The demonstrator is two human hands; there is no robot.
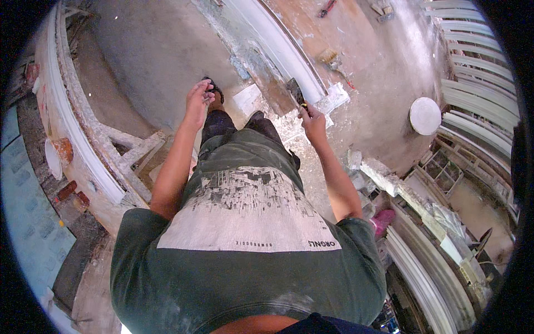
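Note:
My right hand (313,121) is closed around the handle of a scraper (295,92) with a broad dark blade. The blade is near the end of a long white moulding (289,50); whether it touches anything, I cannot tell. Below it lie white plaster scraps (332,100) and a pale flat piece (248,98). Out to the left, my left hand (198,104) hangs in the air with its fingers loosely bent and apart, holding nothing. My shoes show between the hands, on the floor.
Along the left runs another long white moulding (80,139) on a bench. A brush (329,57) lies beyond the right hand. At the right stand a round white lid-like disc (425,116) and a stack of pale strips (478,61). A pink object (382,220) sits by my right elbow.

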